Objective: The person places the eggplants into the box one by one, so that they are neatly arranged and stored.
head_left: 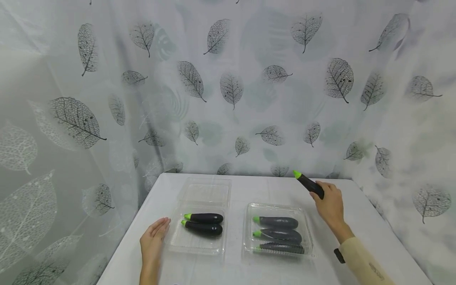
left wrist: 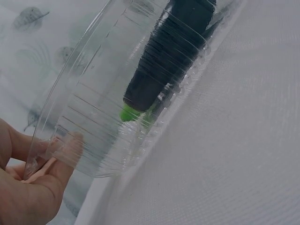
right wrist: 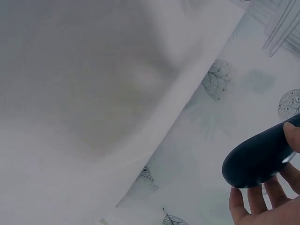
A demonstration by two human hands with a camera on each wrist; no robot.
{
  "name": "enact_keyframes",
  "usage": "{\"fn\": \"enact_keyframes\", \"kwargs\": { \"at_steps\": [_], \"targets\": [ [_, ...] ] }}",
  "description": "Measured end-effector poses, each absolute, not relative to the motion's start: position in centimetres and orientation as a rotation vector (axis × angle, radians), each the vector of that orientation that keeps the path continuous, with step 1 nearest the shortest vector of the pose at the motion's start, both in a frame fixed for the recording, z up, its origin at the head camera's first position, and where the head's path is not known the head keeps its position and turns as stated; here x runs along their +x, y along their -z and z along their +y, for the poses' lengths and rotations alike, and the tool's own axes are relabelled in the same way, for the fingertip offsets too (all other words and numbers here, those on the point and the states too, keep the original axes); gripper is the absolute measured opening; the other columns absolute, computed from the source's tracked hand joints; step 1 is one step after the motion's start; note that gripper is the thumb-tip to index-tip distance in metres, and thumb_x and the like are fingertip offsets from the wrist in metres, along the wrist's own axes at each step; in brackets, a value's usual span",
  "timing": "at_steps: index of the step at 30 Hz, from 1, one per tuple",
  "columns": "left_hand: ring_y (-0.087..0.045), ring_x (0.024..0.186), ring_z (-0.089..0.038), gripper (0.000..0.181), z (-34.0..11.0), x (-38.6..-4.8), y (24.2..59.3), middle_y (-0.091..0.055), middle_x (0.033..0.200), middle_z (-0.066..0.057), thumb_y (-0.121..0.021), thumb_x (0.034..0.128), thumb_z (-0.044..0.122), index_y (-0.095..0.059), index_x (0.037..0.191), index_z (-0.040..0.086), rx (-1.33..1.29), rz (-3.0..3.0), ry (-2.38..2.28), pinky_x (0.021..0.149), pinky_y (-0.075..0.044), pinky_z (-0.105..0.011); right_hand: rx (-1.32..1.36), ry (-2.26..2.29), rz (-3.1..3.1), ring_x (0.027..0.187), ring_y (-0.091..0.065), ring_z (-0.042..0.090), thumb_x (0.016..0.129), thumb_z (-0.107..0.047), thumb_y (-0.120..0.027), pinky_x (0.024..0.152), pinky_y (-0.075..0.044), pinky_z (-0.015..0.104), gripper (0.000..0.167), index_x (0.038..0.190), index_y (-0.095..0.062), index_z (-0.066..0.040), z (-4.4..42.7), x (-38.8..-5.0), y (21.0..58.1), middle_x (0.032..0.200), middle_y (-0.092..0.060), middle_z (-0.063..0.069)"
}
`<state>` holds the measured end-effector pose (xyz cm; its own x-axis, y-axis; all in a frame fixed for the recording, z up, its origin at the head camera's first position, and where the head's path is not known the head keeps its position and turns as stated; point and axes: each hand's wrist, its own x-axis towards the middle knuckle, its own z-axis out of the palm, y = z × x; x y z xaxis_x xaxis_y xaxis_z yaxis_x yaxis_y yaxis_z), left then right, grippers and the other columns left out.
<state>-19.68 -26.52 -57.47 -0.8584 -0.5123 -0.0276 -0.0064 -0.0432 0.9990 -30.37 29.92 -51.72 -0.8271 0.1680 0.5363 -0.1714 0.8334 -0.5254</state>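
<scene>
My right hand (head_left: pixel 329 204) grips a dark eggplant (head_left: pixel 310 186) with a bright green stem end, raised above the table's right side. In the right wrist view, the thumb and fingers close around that eggplant (right wrist: pixel 260 159). On the left, my left hand (head_left: pixel 154 237) pinches the side of an open clear plastic container (head_left: pixel 194 247); the left wrist view has thumb and fingers on either side of its wall (left wrist: pixel 65 126). Two eggplants (head_left: pixel 204 228) lie side by side inside, stems pointing left. A second clear container (head_left: pixel 308 227) holds three more eggplants (head_left: pixel 278 222) under clear plastic.
The containers stand side by side on a white-covered table (head_left: pixel 235 265). The left one's lid (head_left: pixel 208 192) lies folded back toward the table's far edge. A leaf-patterned curtain (head_left: pixel 231 118) hangs behind and around both sides.
</scene>
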Motion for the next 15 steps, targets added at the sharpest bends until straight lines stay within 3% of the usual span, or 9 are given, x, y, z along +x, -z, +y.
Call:
{"fn": "enact_keyframes", "kwargs": {
  "at_steps": [4, 11, 15],
  "targets": [
    [-0.070, 0.114, -0.006, 0.037, -26.5, -19.7, 57.6, -0.061, 0.142, -0.024, -0.058, 0.1055, 0.003, -0.055, 0.142, -0.006, 0.547, -1.882, 1.968, 0.097, -0.057, -0.017, 0.020, -0.776, -2.407, 0.109, -0.053, 0.051, 0.094, -0.009, -0.078, 0.079, -0.050, 0.064, 0.048, 0.136, -0.062, 0.006, 29.4, -29.6, 51.3, 0.127, -0.058, 0.034],
    [-0.065, 0.126, -0.023, 0.037, -26.5, -19.8, 57.6, -0.061, 0.142, -0.024, -0.057, 0.1060, 0.002, -0.054, 0.142, -0.007, 0.529, -1.875, 1.975, 0.099, -0.057, -0.018, 0.074, -0.800, -2.367, 0.108, -0.054, 0.050, 0.092, -0.009, -0.080, 0.075, -0.051, 0.063, 0.048, 0.135, -0.063, 0.004, 28.1, -28.3, 50.3, 0.125, -0.060, 0.032],
    [-0.066, 0.126, -0.022, 0.037, -26.5, -19.8, 57.7, -0.061, 0.142, -0.024, -0.057, 0.1061, 0.002, -0.053, 0.142, -0.007, 0.521, -1.872, 1.976, 0.100, -0.057, -0.018, 0.093, -0.825, -2.354, 0.107, -0.056, 0.050, 0.092, -0.009, -0.081, 0.075, -0.052, 0.063, 0.048, 0.135, -0.064, 0.003, 27.5, -27.7, 50.2, 0.125, -0.060, 0.031]
  ]
}}
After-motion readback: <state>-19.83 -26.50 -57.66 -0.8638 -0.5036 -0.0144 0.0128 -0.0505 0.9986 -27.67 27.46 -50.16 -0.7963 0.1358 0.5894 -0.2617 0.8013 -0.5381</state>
